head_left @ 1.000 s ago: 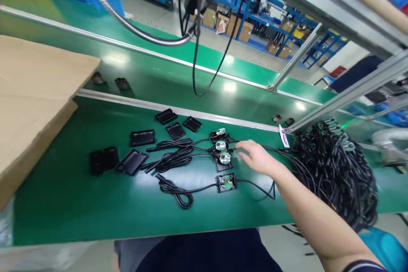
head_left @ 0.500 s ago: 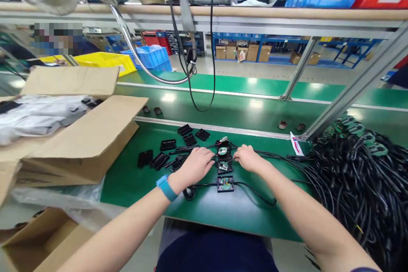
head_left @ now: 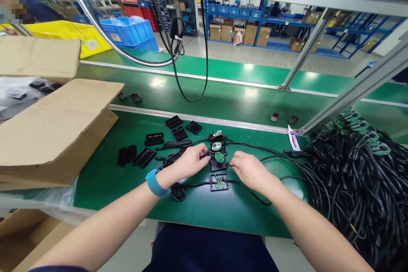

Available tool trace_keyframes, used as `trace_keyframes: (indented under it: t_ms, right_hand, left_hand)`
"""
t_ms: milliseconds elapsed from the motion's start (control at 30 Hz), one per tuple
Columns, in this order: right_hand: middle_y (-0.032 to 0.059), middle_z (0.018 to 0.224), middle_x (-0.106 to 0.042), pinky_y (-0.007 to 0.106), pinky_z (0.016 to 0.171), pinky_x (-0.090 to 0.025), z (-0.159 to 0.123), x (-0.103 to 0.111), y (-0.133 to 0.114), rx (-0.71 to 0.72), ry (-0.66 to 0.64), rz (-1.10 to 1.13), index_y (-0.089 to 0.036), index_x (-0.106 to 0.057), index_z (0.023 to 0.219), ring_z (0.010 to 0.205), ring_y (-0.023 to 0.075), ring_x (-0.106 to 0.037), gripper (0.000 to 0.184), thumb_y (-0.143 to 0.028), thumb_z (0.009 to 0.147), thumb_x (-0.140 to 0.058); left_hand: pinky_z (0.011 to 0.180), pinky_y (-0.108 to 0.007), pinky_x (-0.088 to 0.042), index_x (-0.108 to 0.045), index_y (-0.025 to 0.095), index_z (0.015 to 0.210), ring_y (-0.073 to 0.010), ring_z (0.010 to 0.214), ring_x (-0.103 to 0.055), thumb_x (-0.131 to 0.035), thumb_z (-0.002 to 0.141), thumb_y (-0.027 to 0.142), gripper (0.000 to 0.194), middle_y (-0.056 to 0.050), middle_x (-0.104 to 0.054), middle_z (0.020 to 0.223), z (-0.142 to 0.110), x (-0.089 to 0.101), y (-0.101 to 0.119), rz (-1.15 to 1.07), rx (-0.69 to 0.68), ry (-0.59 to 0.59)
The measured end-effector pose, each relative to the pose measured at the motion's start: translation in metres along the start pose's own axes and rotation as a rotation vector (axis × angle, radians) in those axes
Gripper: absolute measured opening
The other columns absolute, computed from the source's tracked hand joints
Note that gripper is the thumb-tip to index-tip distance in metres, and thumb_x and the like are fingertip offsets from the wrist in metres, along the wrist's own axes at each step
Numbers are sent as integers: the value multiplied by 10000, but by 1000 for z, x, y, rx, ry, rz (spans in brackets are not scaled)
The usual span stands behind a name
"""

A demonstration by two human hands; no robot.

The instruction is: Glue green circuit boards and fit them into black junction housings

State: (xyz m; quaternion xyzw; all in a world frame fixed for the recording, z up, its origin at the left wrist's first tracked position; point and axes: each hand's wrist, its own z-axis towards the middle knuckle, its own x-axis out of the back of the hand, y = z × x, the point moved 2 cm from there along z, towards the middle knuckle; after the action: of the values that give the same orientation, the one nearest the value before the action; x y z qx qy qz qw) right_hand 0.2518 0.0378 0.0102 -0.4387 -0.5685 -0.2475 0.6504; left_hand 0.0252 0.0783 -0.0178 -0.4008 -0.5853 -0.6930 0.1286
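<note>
My left hand (head_left: 194, 160), with a blue band at the wrist, pinches a black cable on the left of a small green circuit board (head_left: 219, 157). On the other side my right hand (head_left: 245, 165) is closed on the black cable at the board's right. The board tilts above an opened black plastic case (head_left: 218, 165). Behind it lie further cases with boards, one holding a pale-topped board (head_left: 216, 146). Nearer me, another circuit board (head_left: 219, 182) sits flat in its black case, with cables leaving both sides.
Several black case shells (head_left: 154, 138) lie at the left, beside a large cardboard box (head_left: 60, 136). A tangled heap of black cables (head_left: 357, 191) with green boards covers the right end. A glue tube (head_left: 293, 138) lies by the metal post. A cable loop (head_left: 194, 101) hangs ahead.
The view has tilted downward. The board between my hands has turned to show its green face and wires, and my right hand has shifted slightly lower, toward me.
</note>
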Motion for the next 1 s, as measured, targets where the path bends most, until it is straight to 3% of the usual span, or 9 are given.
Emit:
trace_keyframes:
  t_ms: [133, 400, 533, 733, 1000]
  right_hand:
    - [52, 913, -594, 255, 631, -373, -2, -8, -4, -90, -3, -39, -166, -676, 856, 697, 140, -542, 218, -65, 905, -488]
    - [69, 903, -636, 256, 761, -448, -2, -23, 5, -165, 1, 114, -164, -688, 853, 827, 177, -603, 176, -63, 878, -546]
    - [76, 897, -683, 283, 831, -466, -1, -24, 7, -113, 20, 185, -160, -719, 958, 878, 194, -629, 187, -101, 919, -545]
    - [93, 883, -697, 308, 840, -458, 5, -31, 7, -91, 27, 94, -144, -729, 934, 881, 211, -614, 255, -103, 965, -479]
    - [97, 862, -676, 306, 816, -441, 10, -42, 7, -36, -17, 23, -137, -721, 931, 840, 210, -578, 257, -116, 979, -469]
  left_hand:
    - [547, -251, -312, -605, 193, 847, -118, 572, -414, -545, 882, 436, 252, 56, -464, 603, -1, -7, 6, -184, 38, -43]
    - [575, -267, -307, -602, 195, 772, -134, 580, -467, -526, 907, 352, 220, 28, -561, 613, -6, -25, 6, -43, 0, -16]
    - [573, -267, -294, -551, 207, 720, -141, 574, -471, -535, 904, 329, 222, 29, -536, 598, -9, -31, 4, 21, 11, 6]
    - [583, -274, -306, -539, 217, 735, -156, 586, -495, -531, 905, 295, 187, 19, -561, 627, -11, -36, 4, 65, 45, 6]
    - [573, -288, -298, -550, 218, 712, -182, 611, -544, -582, 897, 383, 250, 0, -600, 629, -4, -40, 7, 128, 207, -36]
